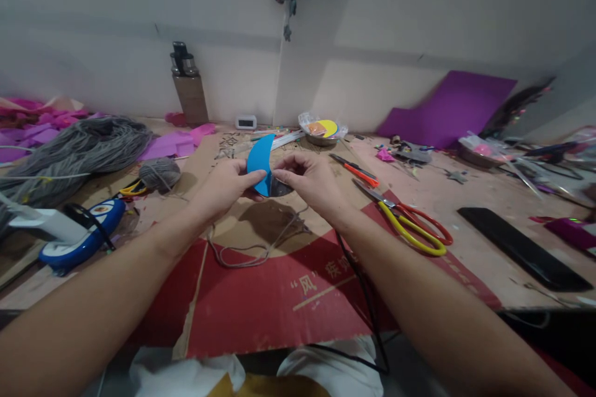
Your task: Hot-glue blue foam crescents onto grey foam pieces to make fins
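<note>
My left hand [226, 185] pinches a blue crescent-shaped foam piece [259, 160] by its lower edge, holding it upright above the cardboard sheet [261, 298]. My right hand [307, 181] is closed beside it, fingertips touching the piece's lower right edge, with a dark round shape just behind them. A loop of grey yarn [261, 248] lies on the cardboard under both hands.
Yellow- and red-handled scissors [410, 223] and an orange-handled tool [358, 170] lie to the right. A black flat bar [521, 248] is farther right. A grey yarn ball [159, 172], a yarn heap [74, 149], and a blue glue gun [84, 232] sit left. A bowl [323, 130] stands behind.
</note>
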Tool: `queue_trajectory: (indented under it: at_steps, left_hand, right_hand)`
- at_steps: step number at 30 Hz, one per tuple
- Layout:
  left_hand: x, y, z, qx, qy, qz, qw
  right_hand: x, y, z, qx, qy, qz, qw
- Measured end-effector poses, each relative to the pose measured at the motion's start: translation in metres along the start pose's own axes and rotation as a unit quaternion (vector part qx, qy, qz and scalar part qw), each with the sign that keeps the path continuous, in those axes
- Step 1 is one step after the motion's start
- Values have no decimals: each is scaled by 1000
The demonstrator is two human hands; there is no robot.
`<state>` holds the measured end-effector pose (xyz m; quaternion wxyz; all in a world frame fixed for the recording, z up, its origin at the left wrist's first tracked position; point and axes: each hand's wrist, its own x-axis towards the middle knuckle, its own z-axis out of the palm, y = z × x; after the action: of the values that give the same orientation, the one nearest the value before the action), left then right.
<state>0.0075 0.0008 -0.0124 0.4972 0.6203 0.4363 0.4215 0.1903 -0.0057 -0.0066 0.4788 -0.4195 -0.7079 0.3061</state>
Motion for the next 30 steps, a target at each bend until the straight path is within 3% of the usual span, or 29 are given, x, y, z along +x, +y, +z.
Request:
queue_trajectory:
  at_steps: [6, 19, 24, 30]
  left_hand:
    - [-1, 3, 2, -43, -4, -11, 999]
    - [0, 1, 2, -78, -44, -18, 996]
    - [1, -2, 0, -69, -69, -20, 995]
    - [0, 1, 0, -44, -53, -27, 997]
  right_hand:
    - [1, 2, 0, -19, 5, 8, 1000]
    - [4, 3, -7, 97, -42, 94, 990]
    - [3, 2, -10, 92, -36, 114, 989]
    - [2, 2, -9, 82, -43, 109, 990]
